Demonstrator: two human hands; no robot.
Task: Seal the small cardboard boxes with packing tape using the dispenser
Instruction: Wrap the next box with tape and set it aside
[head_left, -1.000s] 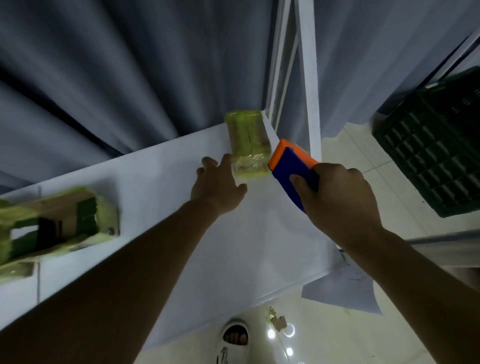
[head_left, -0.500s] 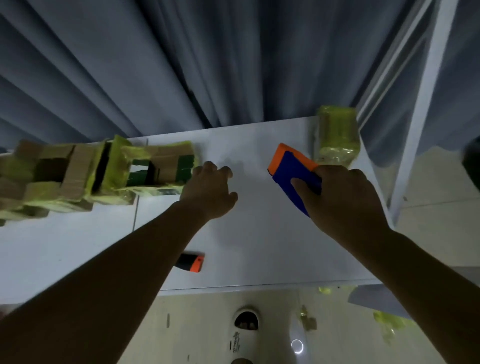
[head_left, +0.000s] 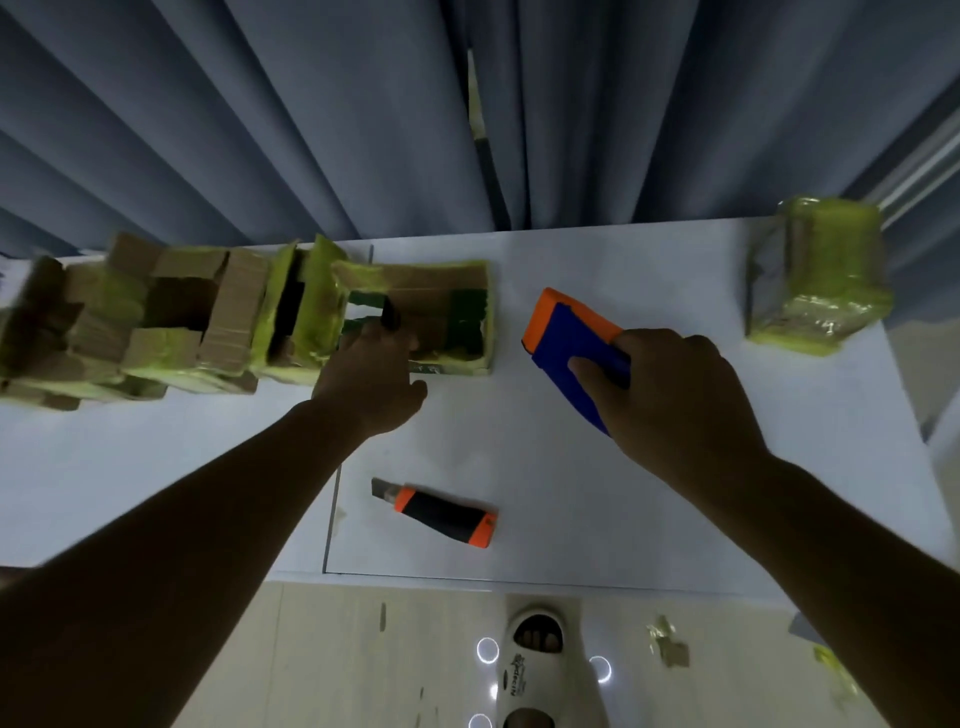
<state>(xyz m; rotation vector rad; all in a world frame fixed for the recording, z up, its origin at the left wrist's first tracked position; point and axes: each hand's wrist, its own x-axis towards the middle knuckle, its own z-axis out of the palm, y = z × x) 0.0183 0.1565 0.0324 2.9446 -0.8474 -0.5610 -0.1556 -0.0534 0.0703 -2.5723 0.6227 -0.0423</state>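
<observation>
Right now my right hand (head_left: 670, 400) is wrapped around the blue and orange tape dispenser (head_left: 569, 343), thumb pressed on its blue side, fingers curled over the top. Its long axis runs diagonally, with the orange end aimed up and left toward the curtain (head_left: 363, 119) and the blue end buried in my palm. My left hand (head_left: 371, 382) reaches onto the near edge of the open cardboard box (head_left: 415, 317); its fingers bend over the rim, though I cannot tell how firmly they grip. That box lies with its long axis across the table (head_left: 545, 467), its flaps up and yellow-green tape on its edges. More open boxes (head_left: 140, 322) crowd against it on the left. A sealed box (head_left: 815, 275), wrapped in yellow-green tape, sits apart at the table's far right corner. Between the open box and the sealed one is bare tabletop, where the dispenser hovers. An orange and black utility knife (head_left: 436, 514) lies near the front edge, blade pointing left.
</observation>
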